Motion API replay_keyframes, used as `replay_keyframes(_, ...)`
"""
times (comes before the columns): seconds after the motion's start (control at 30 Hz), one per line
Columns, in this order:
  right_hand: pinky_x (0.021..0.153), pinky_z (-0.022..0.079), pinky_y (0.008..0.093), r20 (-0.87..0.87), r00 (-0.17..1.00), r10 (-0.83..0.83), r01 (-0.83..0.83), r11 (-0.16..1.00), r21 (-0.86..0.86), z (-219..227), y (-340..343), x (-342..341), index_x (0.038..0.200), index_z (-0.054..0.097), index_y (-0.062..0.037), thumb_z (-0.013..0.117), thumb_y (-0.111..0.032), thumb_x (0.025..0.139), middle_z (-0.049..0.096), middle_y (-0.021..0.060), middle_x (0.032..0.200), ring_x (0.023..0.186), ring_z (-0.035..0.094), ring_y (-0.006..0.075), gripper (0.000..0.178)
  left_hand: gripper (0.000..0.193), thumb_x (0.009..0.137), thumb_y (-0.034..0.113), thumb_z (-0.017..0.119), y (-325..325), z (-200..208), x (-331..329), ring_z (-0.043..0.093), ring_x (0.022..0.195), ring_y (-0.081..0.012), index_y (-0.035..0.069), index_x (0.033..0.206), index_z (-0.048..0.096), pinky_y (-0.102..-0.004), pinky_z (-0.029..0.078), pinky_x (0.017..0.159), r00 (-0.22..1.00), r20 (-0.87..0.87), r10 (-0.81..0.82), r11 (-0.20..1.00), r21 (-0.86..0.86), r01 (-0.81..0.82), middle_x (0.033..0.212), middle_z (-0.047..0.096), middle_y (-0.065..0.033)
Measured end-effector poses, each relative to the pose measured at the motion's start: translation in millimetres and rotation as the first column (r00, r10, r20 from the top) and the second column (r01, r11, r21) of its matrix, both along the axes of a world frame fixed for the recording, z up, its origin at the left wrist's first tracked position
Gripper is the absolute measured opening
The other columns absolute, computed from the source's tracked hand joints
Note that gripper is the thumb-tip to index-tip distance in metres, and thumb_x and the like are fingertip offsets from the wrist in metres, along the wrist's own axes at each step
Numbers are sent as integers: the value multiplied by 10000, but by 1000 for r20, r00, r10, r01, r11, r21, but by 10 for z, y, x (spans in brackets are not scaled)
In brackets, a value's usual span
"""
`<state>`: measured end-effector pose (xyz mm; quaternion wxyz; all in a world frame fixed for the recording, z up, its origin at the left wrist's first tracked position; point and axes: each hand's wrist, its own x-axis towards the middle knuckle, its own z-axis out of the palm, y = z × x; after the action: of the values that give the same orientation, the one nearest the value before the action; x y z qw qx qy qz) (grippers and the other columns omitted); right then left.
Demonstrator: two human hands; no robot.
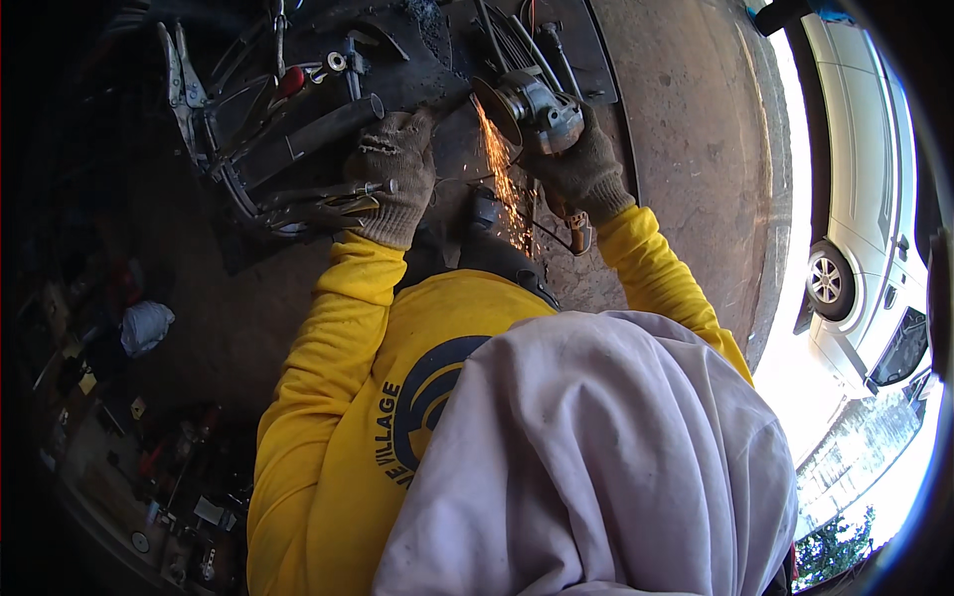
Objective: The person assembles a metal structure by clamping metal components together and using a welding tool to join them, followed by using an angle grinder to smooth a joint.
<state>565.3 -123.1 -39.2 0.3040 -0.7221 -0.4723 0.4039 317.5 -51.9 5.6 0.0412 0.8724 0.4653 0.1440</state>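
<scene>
My right hand (584, 169), in a knitted work glove, is closed around the body of an angle grinder (553, 117). Its round disc (495, 111) faces left, and a stream of orange sparks (504, 179) falls from it toward my legs. Also gloved, my left hand (396, 164) is closed, its fingers pinching a dark metal piece (452, 103) whose far end meets the disc's edge. The exact shape of that piece is hard to make out in the shadow. Beside my left hand lies a dark metal tube (323, 139).
Locking pliers (181, 74) and other clamps grip a metal frame (234, 184) at the left. Rods and cables (512, 45) lie behind the grinder on the dark worktable (596, 60). Scattered tools fill the lower left floor beside a white bag (146, 328). A silver vehicle (865, 199) stands outside, right.
</scene>
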Motion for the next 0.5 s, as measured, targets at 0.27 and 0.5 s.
replay_keyframes(0.27, 994, 525, 400, -48, 999, 20, -22, 999, -25, 66, 18, 6, 1430, 347, 11, 875, -386, 701, 649, 228, 1239, 1148, 653, 344, 984, 284, 853, 81, 676, -6, 52, 17, 685, 858, -338, 133, 1132, 664, -428, 571, 709, 1000, 25, -1, 1000, -14, 1, 938, 672, -115)
replay_keyframes(0.5, 994, 526, 404, -13, 1000, 25, -26, 995, -93, 151, 88, 24, 1416, 384, 17, 872, -382, 700, 644, 225, 1245, 1138, 655, 339, 954, 297, 846, 77, 670, 7, 7, 0, 683, 864, -333, 136, 1137, 658, -432, 570, 711, 999, 33, 3, 998, -57, -1, 961, 673, -114)
